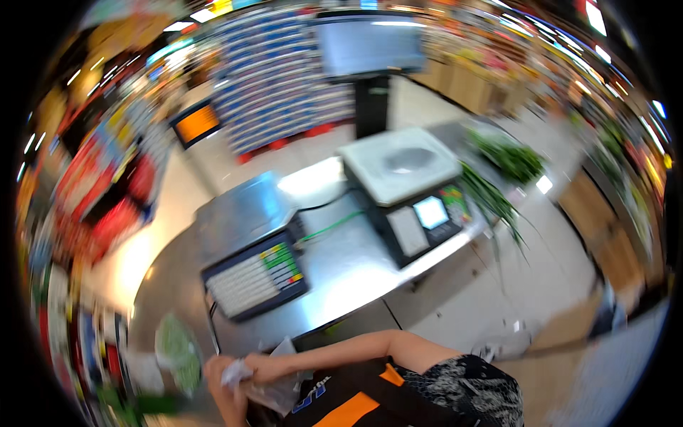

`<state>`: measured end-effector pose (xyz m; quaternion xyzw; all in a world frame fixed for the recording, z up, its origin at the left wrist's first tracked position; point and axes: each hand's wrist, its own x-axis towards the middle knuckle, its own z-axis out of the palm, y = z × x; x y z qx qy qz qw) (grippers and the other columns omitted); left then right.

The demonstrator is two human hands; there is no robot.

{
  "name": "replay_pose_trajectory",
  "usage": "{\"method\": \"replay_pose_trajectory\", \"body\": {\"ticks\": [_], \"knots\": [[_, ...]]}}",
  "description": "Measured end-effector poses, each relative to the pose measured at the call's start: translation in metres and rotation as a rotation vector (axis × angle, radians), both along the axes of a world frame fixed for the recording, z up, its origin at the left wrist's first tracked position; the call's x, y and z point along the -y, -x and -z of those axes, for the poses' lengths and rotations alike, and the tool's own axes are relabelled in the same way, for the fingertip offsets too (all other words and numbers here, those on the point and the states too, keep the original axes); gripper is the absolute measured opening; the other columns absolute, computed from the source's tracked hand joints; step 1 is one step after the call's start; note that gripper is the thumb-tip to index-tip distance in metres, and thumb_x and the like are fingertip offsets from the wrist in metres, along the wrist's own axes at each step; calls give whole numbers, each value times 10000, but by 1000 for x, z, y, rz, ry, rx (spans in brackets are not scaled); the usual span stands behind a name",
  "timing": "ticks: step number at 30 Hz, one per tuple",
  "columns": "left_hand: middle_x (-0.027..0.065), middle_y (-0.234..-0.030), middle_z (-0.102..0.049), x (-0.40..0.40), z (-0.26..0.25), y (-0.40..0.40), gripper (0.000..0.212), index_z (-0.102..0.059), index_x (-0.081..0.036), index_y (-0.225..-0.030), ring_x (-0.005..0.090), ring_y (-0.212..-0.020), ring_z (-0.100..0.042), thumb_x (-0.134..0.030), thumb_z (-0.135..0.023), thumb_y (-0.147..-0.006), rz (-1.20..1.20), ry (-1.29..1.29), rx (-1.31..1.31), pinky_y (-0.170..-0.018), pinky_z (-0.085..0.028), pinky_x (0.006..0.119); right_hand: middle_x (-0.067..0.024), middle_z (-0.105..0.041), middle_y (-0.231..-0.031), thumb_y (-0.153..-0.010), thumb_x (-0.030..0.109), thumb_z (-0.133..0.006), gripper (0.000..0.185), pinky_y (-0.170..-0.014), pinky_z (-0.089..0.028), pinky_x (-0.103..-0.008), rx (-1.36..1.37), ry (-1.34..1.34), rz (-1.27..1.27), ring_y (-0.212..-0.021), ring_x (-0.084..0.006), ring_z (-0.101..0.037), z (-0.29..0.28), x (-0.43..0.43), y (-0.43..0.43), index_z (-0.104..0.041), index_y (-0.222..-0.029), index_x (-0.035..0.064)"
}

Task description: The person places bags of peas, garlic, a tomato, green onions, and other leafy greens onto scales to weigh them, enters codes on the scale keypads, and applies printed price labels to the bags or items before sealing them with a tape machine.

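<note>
At the bottom left, a translucent plastic bag [277, 387] is bunched up between both hands. My left hand [221, 373] grips its gathered top, and my right hand [265, 368] holds it close beside the left. The bag's lower part hangs against the dark apron; its contents cannot be made out. Left of the hands, a bag of pale green produce [179, 352] lies on the metal counter [341, 272]. Just above the hands stands a weighing scale with a keypad [256, 275].
A second scale [403, 165] with a lit display stands on the counter's right part. Leafy greens [507, 155] and long green stalks [493, 200] lie beyond it, some hanging over the edge. A monitor [372, 45] rises behind. Shelves and wooden produce stands surround the counter.
</note>
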<state>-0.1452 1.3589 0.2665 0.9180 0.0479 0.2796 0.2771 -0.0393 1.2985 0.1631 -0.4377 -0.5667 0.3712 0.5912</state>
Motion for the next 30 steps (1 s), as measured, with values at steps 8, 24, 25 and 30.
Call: {"method": "replay_pose_trajectory", "body": {"ticks": [8,24,25,30], "knots": [[150,-820,-566,-25,-15,40,163,-557,0,-821,331,-769,-555,-6,-527,-661,-484,-6,12,-681,-449,352,-20,-592,-806,-802,158,-564,190,-676,-458,-269,-52,147,-136,-759,-116,-537,-4,-61,25,-581,-954,46],[206,-767,-574,-256,-24,148,156,-600,15,-765,358,-743,-556,-26,-646,-622,-938,-218,-45,-658,-443,398,-64,-608,-861,-797,200,-554,201,-652,-444,-323,-276,252,-200,-754,-186,-570,-44,-282,180,-608,-888,30],[200,-758,-569,-260,-24,145,148,-595,15,-756,356,-732,-554,-24,-646,-623,-944,-265,30,-649,-439,399,-91,-610,-862,-784,215,-562,224,-666,-447,-340,-42,154,-104,-771,-220,-575,-30,-294,175,-605,-881,18],[163,-722,-534,-236,-19,189,99,-558,14,-718,325,-673,-530,-10,-628,-652,-1072,-195,372,-597,-420,372,-174,-602,-777,-735,265,-601,304,-681,-460,-371,747,-210,210,-769,-279,-585,-7,-284,186,-588,-883,-1]]}}
